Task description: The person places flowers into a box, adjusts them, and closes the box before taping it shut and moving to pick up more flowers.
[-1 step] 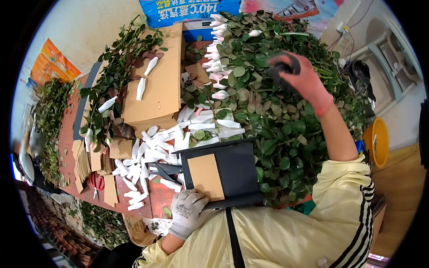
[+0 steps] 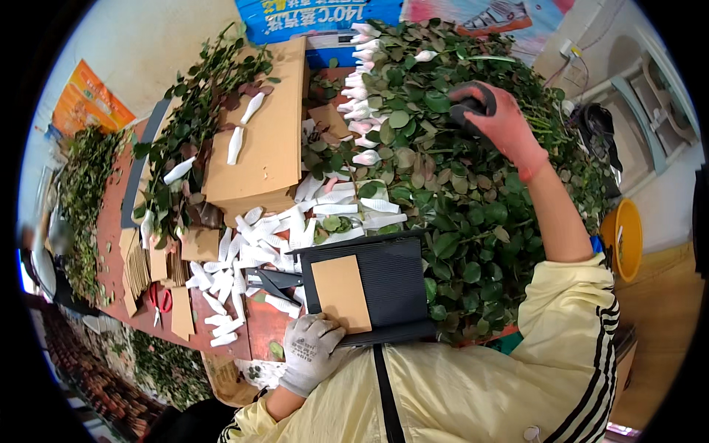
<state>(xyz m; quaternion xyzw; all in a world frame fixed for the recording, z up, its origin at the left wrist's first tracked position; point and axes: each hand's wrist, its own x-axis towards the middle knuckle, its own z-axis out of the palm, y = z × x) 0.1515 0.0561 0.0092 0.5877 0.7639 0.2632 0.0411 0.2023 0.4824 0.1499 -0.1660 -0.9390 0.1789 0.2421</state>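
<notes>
My left hand [image 2: 314, 354], in a pale grey knit glove, has its fingers bent together on the near left corner of a black ribbed board [image 2: 395, 295] with raised edges. A brown cardboard piece [image 2: 341, 294] lies on the board, its near corner beside those fingers. Further off to the right, my right hand [image 2: 498, 122], in a pink glove with black-coated fingers, curls over a big heap of leafy rose stems [image 2: 473, 214]. Whatever its fingers hold is hidden. Rose heads in white foam net sleeves [image 2: 362, 111] line the heap's left side.
Loose white net sleeves [image 2: 258, 247] cover the table's middle, with black scissors [image 2: 273, 280] among them. Red-handled scissors [image 2: 159, 303] lie further left. A tall cardboard stack [image 2: 258, 166] stands behind, with more leafy stems [image 2: 185, 125] beside it. A yellow bucket [image 2: 629, 240] is at right.
My right hand has shifted very slightly to the right above the leaves, and its fingers look less blurred. My left hand, the board and the cardboard keep their places.
</notes>
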